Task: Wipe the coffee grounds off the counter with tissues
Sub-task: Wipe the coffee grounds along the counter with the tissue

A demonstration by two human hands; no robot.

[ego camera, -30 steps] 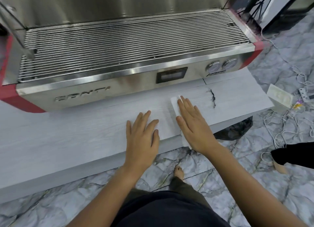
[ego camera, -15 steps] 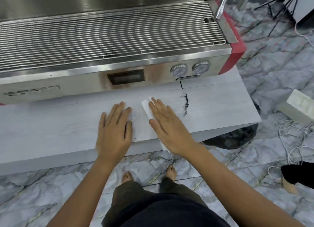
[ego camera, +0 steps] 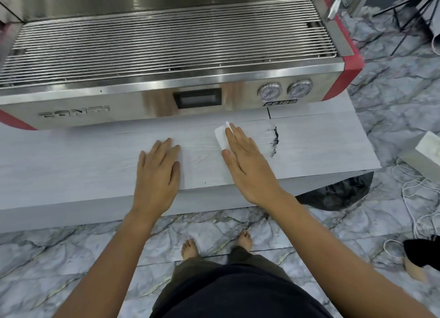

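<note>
Pale wood-grain counter (ego camera: 71, 155) before a steel espresso machine (ego camera: 166, 55).
Right hand (ego camera: 247, 161) presses a white folded tissue (ego camera: 220, 136) flat-fingered; black coffee grounds (ego camera: 274, 141) streak at its 3 o'clock; left hand (ego camera: 157, 172) rests flat, fingers straight.

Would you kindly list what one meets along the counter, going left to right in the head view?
Left hand → tissue → right hand → coffee grounds → counter's right end.

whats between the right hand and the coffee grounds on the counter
Only bare counter, as the head view shows. The right hand presses the tissue flat, left of the coffee grounds.
</note>
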